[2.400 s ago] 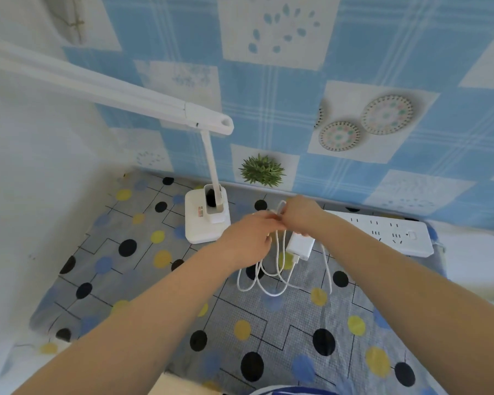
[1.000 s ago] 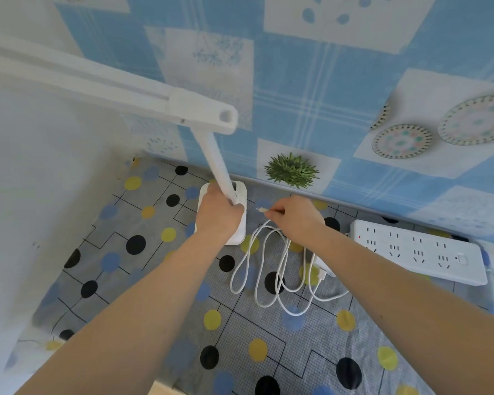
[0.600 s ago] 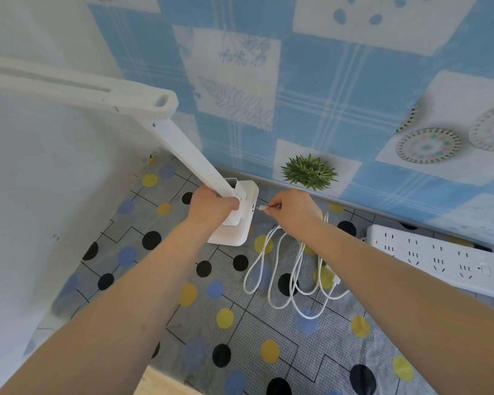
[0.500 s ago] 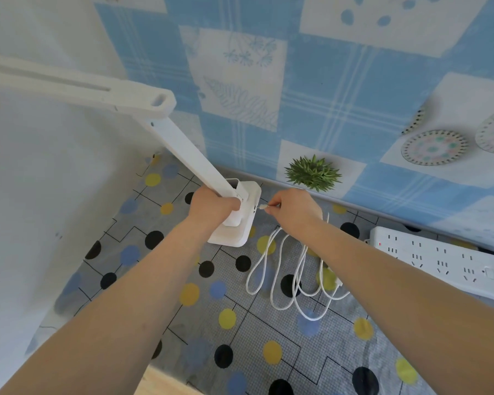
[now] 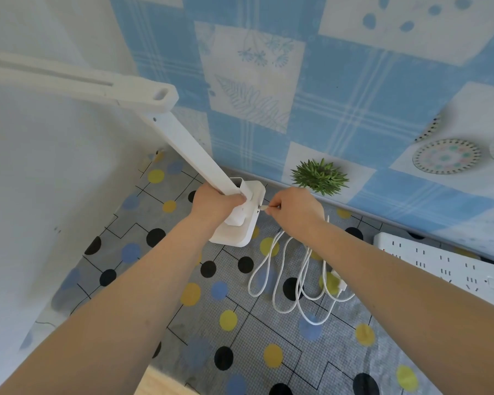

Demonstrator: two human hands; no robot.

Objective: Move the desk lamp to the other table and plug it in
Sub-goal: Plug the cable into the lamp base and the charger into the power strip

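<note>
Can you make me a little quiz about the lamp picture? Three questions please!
1. True or false: the left hand grips the desk lamp low on its stem.
2. What do the right hand fingers pinch? A) cable plug B) small plant C) power strip
3. Fill in: the white cable lies in ____ on the spotted cloth.

Key: 1 true; 2 A; 3 loops.

White desk lamp (image 5: 234, 220) tilted on dotted tablecloth (image 5: 240, 323), its cable (image 5: 294, 283) looped beside
</note>
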